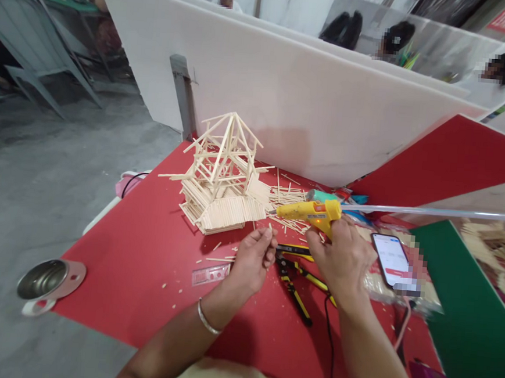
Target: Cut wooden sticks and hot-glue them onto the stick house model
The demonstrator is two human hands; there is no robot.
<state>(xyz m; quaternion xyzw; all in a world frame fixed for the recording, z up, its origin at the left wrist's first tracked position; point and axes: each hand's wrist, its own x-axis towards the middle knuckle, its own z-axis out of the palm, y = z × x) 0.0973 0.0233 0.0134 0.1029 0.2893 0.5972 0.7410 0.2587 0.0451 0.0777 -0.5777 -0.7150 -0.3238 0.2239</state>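
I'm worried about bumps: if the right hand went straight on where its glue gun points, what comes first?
Probably the stick model, at its slatted edge, though depth is unclear.

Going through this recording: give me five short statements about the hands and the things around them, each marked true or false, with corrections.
1. The right hand holds a yellow glue gun. True.
2. The left hand is empty. False: the left hand pinches a short stick.
3. The stick model has a pointed roof frame. True.
4. The phone has a dark screen. False: the phone's screen is lit.
5. The mug is at the left edge of the red table. True.
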